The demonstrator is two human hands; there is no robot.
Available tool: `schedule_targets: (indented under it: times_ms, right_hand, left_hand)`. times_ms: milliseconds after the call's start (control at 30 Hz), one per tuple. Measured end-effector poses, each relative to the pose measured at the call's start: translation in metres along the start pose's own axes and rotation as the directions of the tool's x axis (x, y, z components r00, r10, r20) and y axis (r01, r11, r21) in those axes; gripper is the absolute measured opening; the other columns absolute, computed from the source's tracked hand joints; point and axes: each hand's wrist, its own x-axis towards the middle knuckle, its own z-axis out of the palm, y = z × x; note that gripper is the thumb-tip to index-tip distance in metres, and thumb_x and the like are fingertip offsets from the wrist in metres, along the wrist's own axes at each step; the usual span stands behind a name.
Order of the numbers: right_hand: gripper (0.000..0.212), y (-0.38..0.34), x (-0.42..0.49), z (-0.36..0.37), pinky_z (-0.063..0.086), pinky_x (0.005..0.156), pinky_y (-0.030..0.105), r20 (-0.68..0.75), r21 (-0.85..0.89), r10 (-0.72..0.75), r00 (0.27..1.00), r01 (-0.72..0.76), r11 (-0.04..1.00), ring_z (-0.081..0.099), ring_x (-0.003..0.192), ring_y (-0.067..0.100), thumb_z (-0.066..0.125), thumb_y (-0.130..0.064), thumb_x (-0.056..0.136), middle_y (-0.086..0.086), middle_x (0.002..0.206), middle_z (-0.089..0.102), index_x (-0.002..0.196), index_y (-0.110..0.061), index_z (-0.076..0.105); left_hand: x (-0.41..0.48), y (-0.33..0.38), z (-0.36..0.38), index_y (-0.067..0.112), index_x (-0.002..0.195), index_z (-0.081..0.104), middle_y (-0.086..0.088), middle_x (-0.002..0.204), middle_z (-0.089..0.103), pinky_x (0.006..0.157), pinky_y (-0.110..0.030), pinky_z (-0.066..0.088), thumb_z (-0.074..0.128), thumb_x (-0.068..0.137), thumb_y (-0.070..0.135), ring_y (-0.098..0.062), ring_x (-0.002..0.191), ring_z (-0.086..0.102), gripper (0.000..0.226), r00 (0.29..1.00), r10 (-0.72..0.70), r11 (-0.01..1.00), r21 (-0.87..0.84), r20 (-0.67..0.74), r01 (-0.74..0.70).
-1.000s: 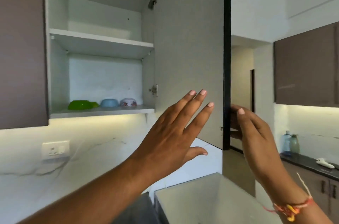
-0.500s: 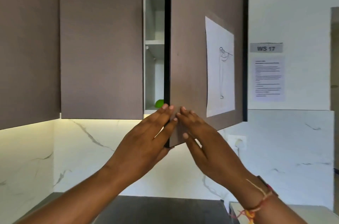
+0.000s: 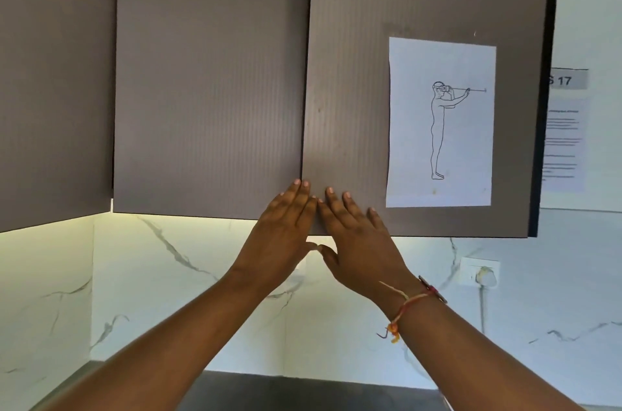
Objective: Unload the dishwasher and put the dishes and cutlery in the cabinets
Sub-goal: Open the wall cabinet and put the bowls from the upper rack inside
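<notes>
Ribbed brown cabinet door [image 3: 353, 80] bears the flat, straight-fingered left hand [image 3: 279, 239] and right hand [image 3: 360, 242], gripping nothing.

Sheet [image 3: 441, 122]: white, line drawing of a standing figure, arms raised forward.
Sign [image 3: 568, 80]: grey, read "17", on the wall, far right.
Notice [image 3: 563, 144]: printed, just below sign.
Socket [image 3: 479, 272]: white, on marble backsplash [image 3: 168, 292]; cable [image 3: 483, 309] hung down.
Counter [image 3: 303, 390]: dark, below backsplash.
</notes>
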Motion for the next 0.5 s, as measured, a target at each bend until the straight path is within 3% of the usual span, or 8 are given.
schedule_targets:
  times_ms: [167,367,433,500]
  right_hand:
    - [0.074,0.003,0.035,0.028,0.009,0.123,0.053,0.039,-0.081,0.064,0.997,-0.061,0.995,-0.009,0.153,0.022,0.036,-0.055,0.101,-0.008,0.165,-0.014,0.158,-0.031,-0.005]
    - [0.076,0.0,0.05,0.048,0.009,0.123,0.052,0.02,-0.095,0.107,0.994,-0.104,0.99,-0.012,0.152,0.025,0.041,-0.052,0.1,-0.006,0.165,-0.015,0.158,-0.032,-0.006]
    - [0.076,-0.001,0.05,0.049,0.013,0.122,0.053,0.009,-0.092,0.111,0.994,-0.109,0.99,-0.01,0.152,0.026,0.043,-0.051,0.1,-0.005,0.165,-0.013,0.158,-0.032,-0.002]
    - [0.074,-0.001,0.05,0.048,0.015,0.122,0.052,0.012,-0.103,0.111,0.994,-0.109,0.989,-0.009,0.153,0.027,0.042,-0.05,0.1,-0.004,0.165,-0.014,0.158,-0.031,0.0]
  left_hand:
    - [0.014,-0.012,0.042,0.003,0.142,0.047,-0.018,0.151,0.04,0.114,-0.046,0.02,0.079,0.068,0.057,-0.034,0.141,0.035,0.097,1.0,0.001,1.0,-0.001,-0.001,-0.001]
    - [0.014,-0.021,0.072,0.009,0.149,0.037,-0.012,0.159,0.026,0.118,-0.043,0.015,0.065,0.081,0.059,-0.028,0.148,0.019,0.089,1.0,-0.008,0.999,-0.053,-0.019,0.007]
    - [0.012,-0.023,0.074,0.014,0.15,0.035,-0.006,0.161,0.021,0.119,-0.044,0.018,0.059,0.085,0.058,-0.023,0.149,0.013,0.083,1.0,-0.021,0.992,-0.125,-0.014,0.019]
    - [0.007,-0.023,0.074,0.018,0.148,0.038,-0.001,0.159,0.029,0.116,-0.04,0.023,0.061,0.086,0.049,-0.021,0.149,0.02,0.073,0.989,-0.141,0.942,-0.313,-0.052,0.118]
